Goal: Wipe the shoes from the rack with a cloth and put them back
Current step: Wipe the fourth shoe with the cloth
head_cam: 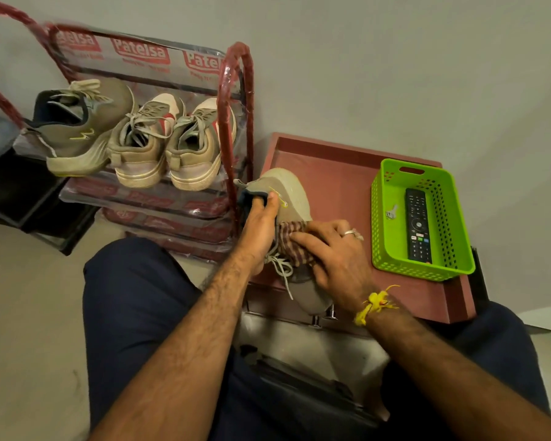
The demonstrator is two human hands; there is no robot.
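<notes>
We are gripping the grey-brown lace-up sneaker with a pale sole [288, 194] with our left hand [257, 229], fingers curled closed around its collar, fingertips tucked into the dark opening. Our right hand [334, 254] is pressing the checked maroon-and-cream cloth [288, 237] flat against the sneaker's side, fingers only loosely bent over the fabric, pinning it rather than pinching it. The sneaker is lying tilted on the pink rimmed tray [334, 167], heel beyond our left fingers, toe under our right wrist. Left of our left hand, the red-wrapped metal shoe rack [233, 100] is holding three similar sneakers [140, 138]. Right of our right hand, a green perforated plastic basket [392, 249] is holding a black remote control [419, 224].
</notes>
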